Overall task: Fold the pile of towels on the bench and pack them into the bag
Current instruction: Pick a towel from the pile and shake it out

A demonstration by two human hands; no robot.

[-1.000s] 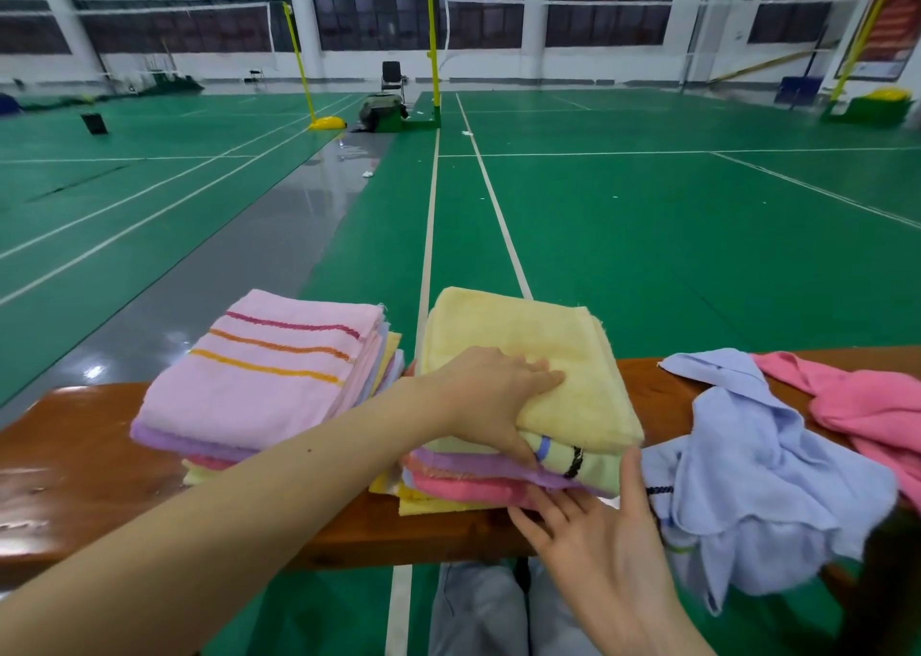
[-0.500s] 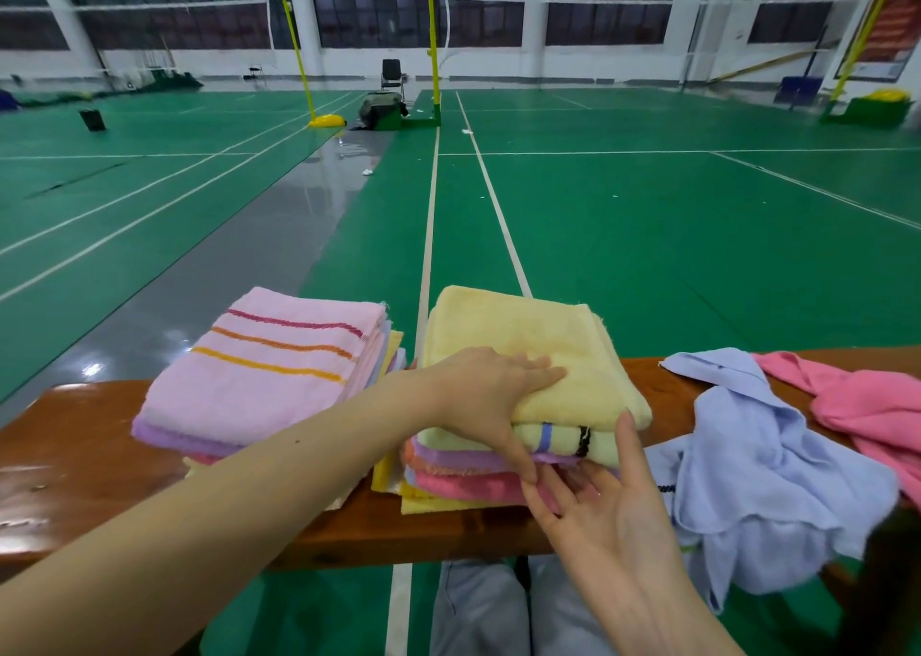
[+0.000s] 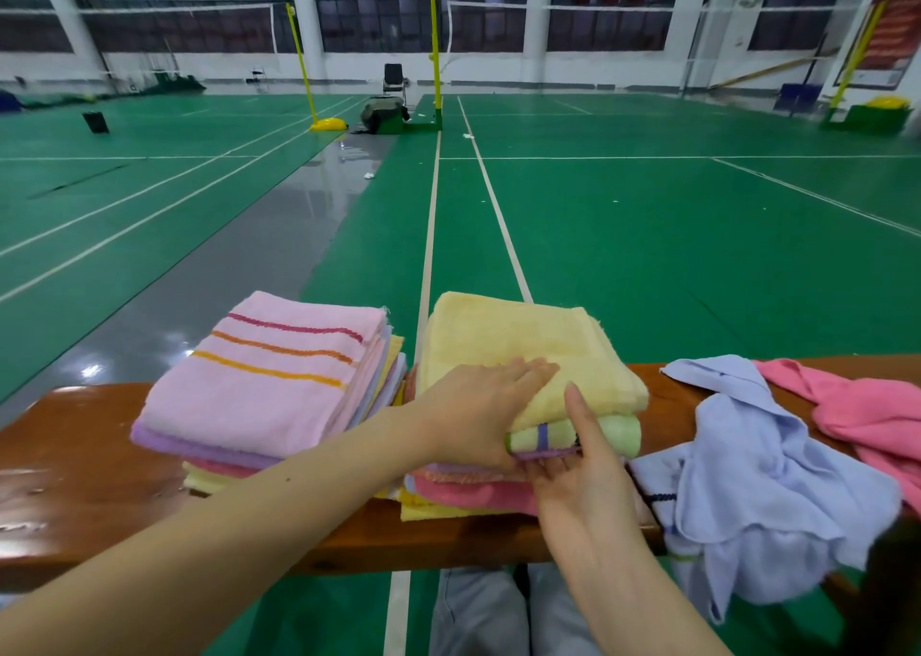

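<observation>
Since half a second ago the right hand [image 3: 578,486] has pushed up and in – its straight fingers now lie slid, palm up, beneath the pale green folded towel with a blue stripe [image 3: 613,436], and that towel's front edge has risen a little off the purple layer under it, while the left hand [image 3: 473,411] has stayed on top. Green sports-court flooring with white lines [image 3: 648,256] fills the far ground. Across the near ground runs the long glossy brown wooden bench [image 3: 75,481], which carries all the towels. On its left part sits a neat stack of folded towels topped by a pink one with red, orange and yellow stripes [image 3: 264,386]. Just beside it, at the middle of the bench, is the second folded stack [image 3: 463,493], with pink, purple and yellow layers showing at its front and the pale yellow folded terry towel [image 3: 523,336] lying on top, directly over the green one. To the right, still unfolded, a crumpled light blue towel [image 3: 772,481] drapes over the bench's front edge, touching a crumpled pink towel [image 3: 872,416] behind it. The left hand lies flat-fingered on the yellow towel's near corner and wraps round its front edge, gripping the top two towels. The right hand is not closed – its thumb [image 3: 580,416] points straight up against the towels' front. Grey-trousered knees [image 3: 478,615] show below the bench.
</observation>
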